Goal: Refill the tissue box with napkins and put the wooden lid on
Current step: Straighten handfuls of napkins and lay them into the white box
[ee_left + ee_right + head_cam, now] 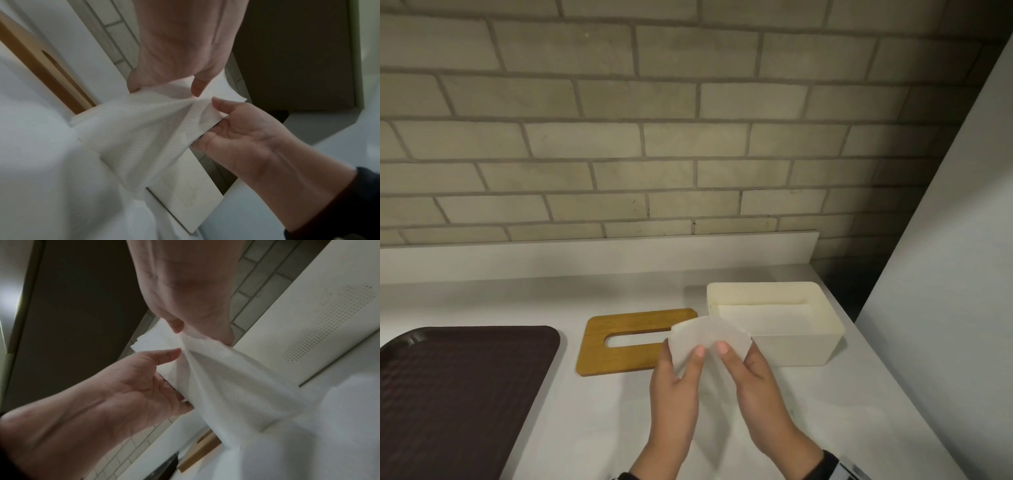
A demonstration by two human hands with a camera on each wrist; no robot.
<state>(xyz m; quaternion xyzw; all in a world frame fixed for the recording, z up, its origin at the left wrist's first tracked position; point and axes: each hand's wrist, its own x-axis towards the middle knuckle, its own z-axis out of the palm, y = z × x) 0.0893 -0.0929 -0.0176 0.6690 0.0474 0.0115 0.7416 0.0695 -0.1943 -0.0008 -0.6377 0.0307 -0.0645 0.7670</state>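
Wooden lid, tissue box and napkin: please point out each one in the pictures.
wooden lid (599, 358), head view, on its front left part.
tissue box (796, 346), head view, on its front wall.
napkin (707, 334), head view, on the sheet above both thumbs.

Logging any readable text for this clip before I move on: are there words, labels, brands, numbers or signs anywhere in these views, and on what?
None: no readable text in any view.
Tissue box: a grid of small dots on one face in the wrist views; not letters.
Wooden lid, napkins, dark tray: no print visible.
Right wrist band: light markings at the frame edge, too small to read.
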